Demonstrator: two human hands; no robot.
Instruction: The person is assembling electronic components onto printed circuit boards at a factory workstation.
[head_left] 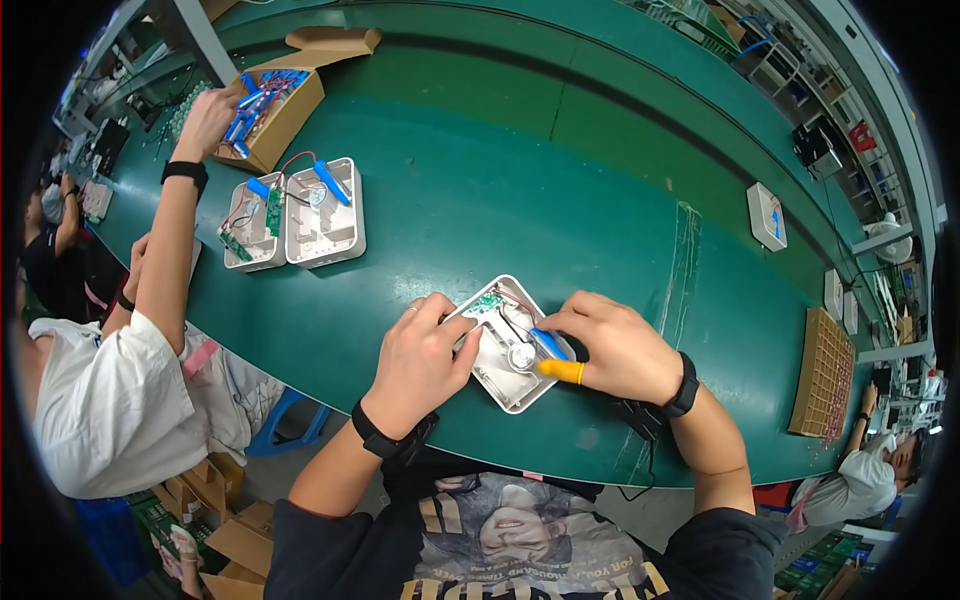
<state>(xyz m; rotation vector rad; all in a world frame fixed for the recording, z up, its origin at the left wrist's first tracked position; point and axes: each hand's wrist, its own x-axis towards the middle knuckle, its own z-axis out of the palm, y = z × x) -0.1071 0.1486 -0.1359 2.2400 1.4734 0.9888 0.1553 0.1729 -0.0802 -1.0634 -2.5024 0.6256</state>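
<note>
A white plastic housing (pixel 493 377) lies open and turned cornerwise on the bench before me. Inside it sit a small green circuit board (pixel 487 303), thin red and black wires, and a round speaker (pixel 521 356). My left hand (pixel 423 350) grips the housing's left side, thumb over the rim. At its right wall, my right hand (pixel 622 345) holds a blue cylindrical battery (pixel 547 342) between its fingers, partly covering it. A yellow finger cot (pixel 562 371) covers one digit of that hand.
Two more open housings (pixel 357 215) with boards and batteries stand to the left. A co-worker's hand (pixel 211 122) reaches into a cardboard box (pixel 292 125) of blue batteries. On the right are a white housing (pixel 762 215) and a brown divided tray (pixel 822 375).
</note>
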